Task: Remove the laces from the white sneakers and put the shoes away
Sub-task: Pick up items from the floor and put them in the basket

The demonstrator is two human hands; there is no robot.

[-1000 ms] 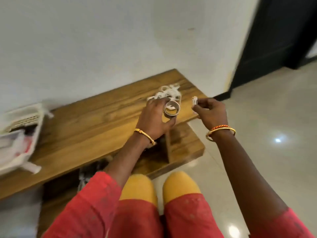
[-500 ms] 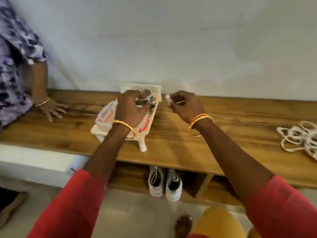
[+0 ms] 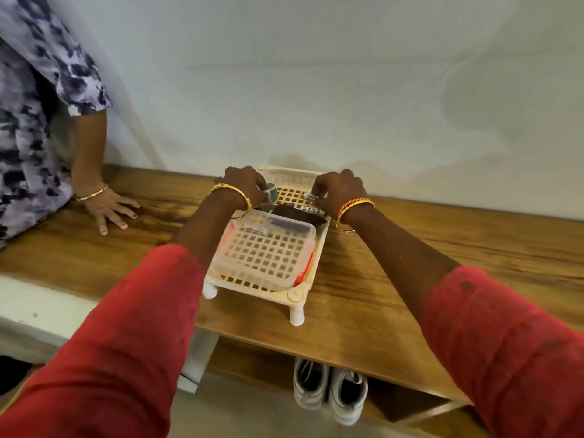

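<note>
Two white sneakers (image 3: 330, 390) stand side by side on the lower shelf under the wooden bench (image 3: 395, 279), with no laces visible in them. Above, a white plastic basket (image 3: 311, 270) on short legs sits on the bench top. My left hand (image 3: 245, 186) grips a small roll of tape (image 3: 270, 192) over the basket's far end. My right hand (image 3: 338, 192) pinches a small white labelled tube (image 3: 311, 196) just above the basket. The laces are out of view.
In the basket lie a clear lidded box (image 3: 265, 251), a dark flat item (image 3: 298, 216) and a red-handled tool (image 3: 305, 268). Another person (image 3: 34, 128) in a patterned top stands at the left, one hand (image 3: 109, 210) flat on the bench. A pale wall backs the bench.
The view swung left from the bench's right end and the lace pile to the basket. Both hands, still holding the tape roll and the tube, moved down over the basket's far end.
</note>
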